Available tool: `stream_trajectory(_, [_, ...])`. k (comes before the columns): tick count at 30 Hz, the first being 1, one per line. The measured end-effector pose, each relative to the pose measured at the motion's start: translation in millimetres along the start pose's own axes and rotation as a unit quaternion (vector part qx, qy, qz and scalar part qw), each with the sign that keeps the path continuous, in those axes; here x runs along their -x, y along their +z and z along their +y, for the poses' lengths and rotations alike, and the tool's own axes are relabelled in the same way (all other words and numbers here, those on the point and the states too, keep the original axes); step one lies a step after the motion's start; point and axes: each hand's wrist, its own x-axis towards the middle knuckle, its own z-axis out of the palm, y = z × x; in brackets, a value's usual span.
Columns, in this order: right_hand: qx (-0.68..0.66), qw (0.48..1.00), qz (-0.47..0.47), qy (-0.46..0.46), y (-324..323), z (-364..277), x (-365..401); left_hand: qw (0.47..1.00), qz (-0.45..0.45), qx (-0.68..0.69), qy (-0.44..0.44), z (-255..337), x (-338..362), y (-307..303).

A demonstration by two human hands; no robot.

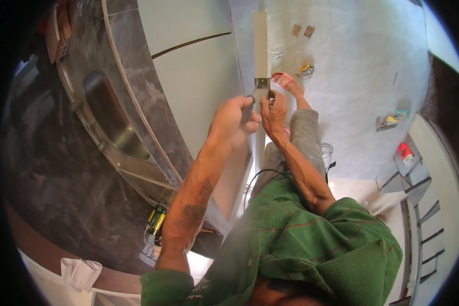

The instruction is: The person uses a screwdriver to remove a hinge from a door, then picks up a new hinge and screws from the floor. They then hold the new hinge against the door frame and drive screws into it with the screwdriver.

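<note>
My left hand (234, 121) is closed round the dark handle of a screwdriver (248, 109). Its thin shaft points up to a small metal plate (261, 83) set on the narrow edge of a long pale board (260, 43). Just below that plate, the fingers of my right hand (274, 113) are pinched together at the board's edge; what lies between them is too small to make out. Beside the board, a foot in a red sandal (281, 79) rests on the floor.
Left stands a counter with a steel sink (118, 122) above pale cabinet fronts (194, 66). On the floor lie two brown pieces (296, 30), loose small hardware (277, 57), a yellow-and-black tape measure (307, 69) and a cable (327, 150). A red container (405, 152) stands right.
</note>
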Motion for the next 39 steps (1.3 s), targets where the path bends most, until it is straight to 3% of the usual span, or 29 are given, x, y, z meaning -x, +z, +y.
stream_trajectory(8, [-0.061,0.996,-0.057,-0.016,-10.4,-14.0,5.1,1.000,-0.002,0.003,-0.012,9.3,1.7,2.5])
stream_trajectory(11, [-0.090,0.992,-0.086,0.018,-15.8,-2.6,8.2,1.000,0.007,-0.001,-0.025,15.3,-1.9,-3.3])
stream_trajectory(17, [-0.014,0.994,-0.072,-0.084,-6.9,14.8,0.5,0.999,0.036,-0.017,-0.030,18.7,-0.3,-1.1])
stream_trajectory(20, [-0.100,0.985,-0.123,0.065,-8.7,30.4,-3.8,0.999,0.019,-0.029,-0.017,17.0,-3.8,-8.5])
stream_trajectory(23, [-0.200,0.970,-0.092,0.101,-10.9,22.2,-9.6,0.999,0.013,-0.030,-0.018,17.6,-5.4,-11.5])
stream_trajectory(25, [-0.187,0.971,-0.086,0.117,-11.9,19.4,-10.2,0.999,0.012,-0.038,-0.014,18.4,-0.4,-3.9])
stream_trajectory(32, [-0.128,0.982,-0.053,0.128,-11.2,6.8,-8.4,0.998,0.022,-0.063,-0.002,16.3,0.7,-1.1])
stream_trajectory(39, [-0.062,0.994,-0.048,0.079,-17.3,-1.6,-9.9,0.998,0.015,-0.056,-0.008,14.4,-3.1,-2.1])
